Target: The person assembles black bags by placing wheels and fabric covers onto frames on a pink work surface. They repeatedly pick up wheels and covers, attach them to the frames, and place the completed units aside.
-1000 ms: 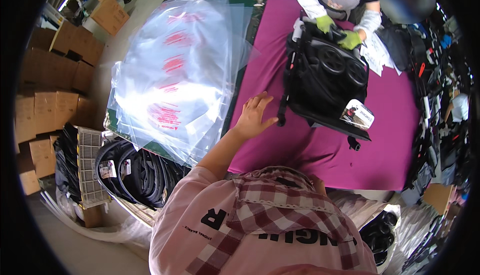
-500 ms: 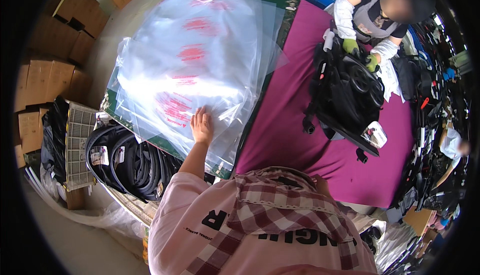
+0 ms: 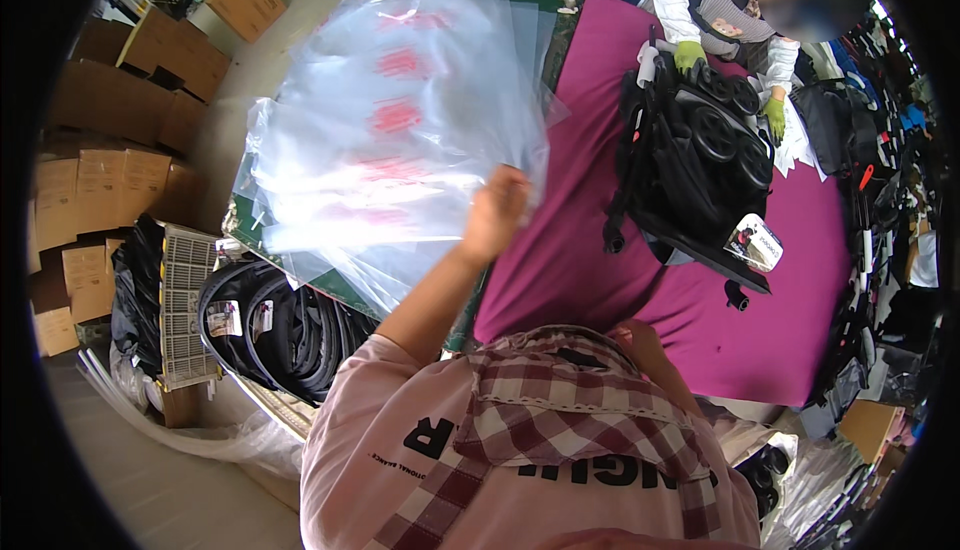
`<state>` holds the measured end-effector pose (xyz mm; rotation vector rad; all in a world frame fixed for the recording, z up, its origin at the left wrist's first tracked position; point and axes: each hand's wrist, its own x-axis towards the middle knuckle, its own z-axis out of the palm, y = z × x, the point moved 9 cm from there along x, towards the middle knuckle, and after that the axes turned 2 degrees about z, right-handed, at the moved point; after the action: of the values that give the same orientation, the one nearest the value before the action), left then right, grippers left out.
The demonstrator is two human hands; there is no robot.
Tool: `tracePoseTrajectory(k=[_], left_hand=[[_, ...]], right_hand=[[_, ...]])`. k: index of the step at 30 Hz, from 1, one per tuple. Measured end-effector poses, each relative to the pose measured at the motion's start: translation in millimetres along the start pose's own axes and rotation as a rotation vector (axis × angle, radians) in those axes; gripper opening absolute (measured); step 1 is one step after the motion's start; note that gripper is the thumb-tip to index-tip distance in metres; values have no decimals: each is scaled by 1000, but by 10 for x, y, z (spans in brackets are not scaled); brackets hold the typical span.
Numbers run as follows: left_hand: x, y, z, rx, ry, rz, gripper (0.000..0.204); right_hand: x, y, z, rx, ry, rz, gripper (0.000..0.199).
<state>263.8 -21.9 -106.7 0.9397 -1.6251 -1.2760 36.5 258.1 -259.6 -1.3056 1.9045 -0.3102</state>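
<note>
The left hand (image 3: 497, 215) grips a clear plastic bag (image 3: 390, 140), lifted off the stack.

The plastic bags (image 3: 390, 140) are thin clear film, glossy, creased, with red print. The tabletop (image 3: 600, 270) wears matt magenta cloth. The folded stroller (image 3: 695, 165) is black woven fabric with hard plastic wheels. The cardboard boxes (image 3: 120, 100) are dull brown and rough
</note>
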Motion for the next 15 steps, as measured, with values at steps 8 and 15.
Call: tracePoseTrajectory(k=[8, 15], left_hand=[[-1164, 49, 1430, 314, -534, 44, 39], [-1732, -557, 902, 793, -545, -21, 39]], right_hand=[[575, -731, 68, 1563, -294, 121, 32], [824, -201, 109, 1118, -15, 15, 25]])
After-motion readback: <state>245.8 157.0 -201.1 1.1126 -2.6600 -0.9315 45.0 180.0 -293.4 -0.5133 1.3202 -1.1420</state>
